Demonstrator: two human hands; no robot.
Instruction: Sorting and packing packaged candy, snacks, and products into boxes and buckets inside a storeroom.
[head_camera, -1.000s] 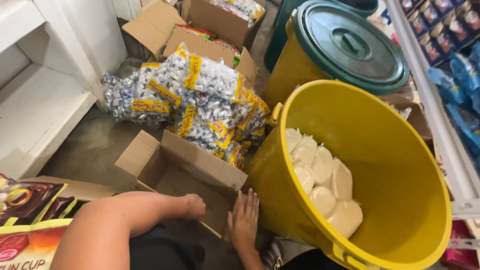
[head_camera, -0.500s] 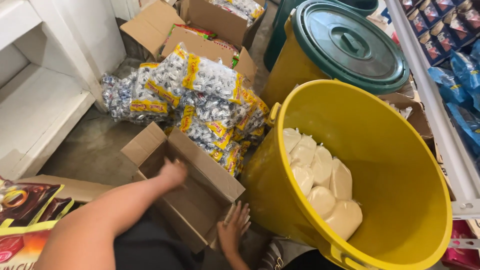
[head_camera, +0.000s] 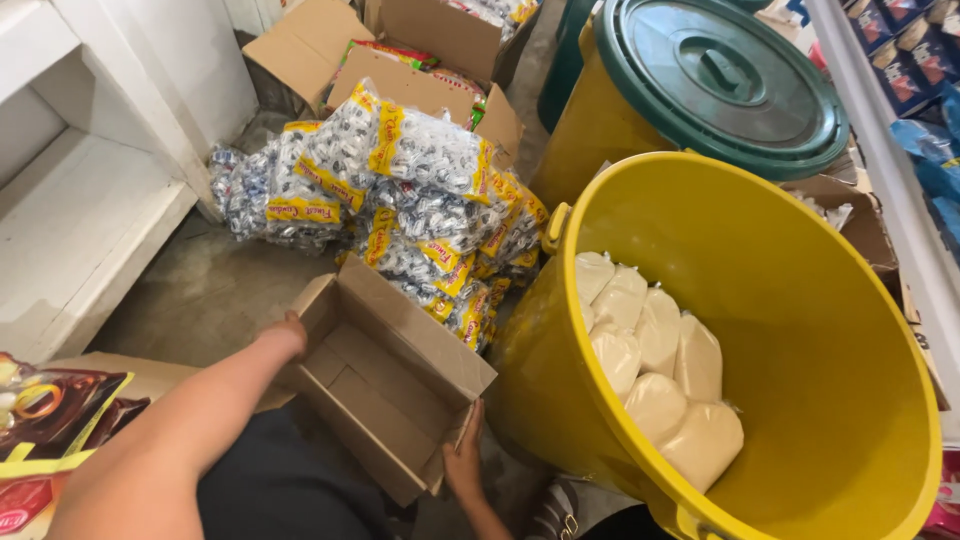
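I see the empty brown cardboard box (head_camera: 385, 390) on the concrete floor (head_camera: 190, 290), tilted with its open side up, just beside the big yellow plastic bucket (head_camera: 800, 330). My left hand (head_camera: 283, 335) grips the far left edge of the box, fingers closed over the rim, and my right hand (head_camera: 463, 450) presses flat against the near right corner; I think two opposite grips keep the light box steady. Behind it lies a pile of clear candy bags with yellow labels (head_camera: 400, 200). White filled pouches (head_camera: 655, 370) rest inside the bucket, against its left wall.
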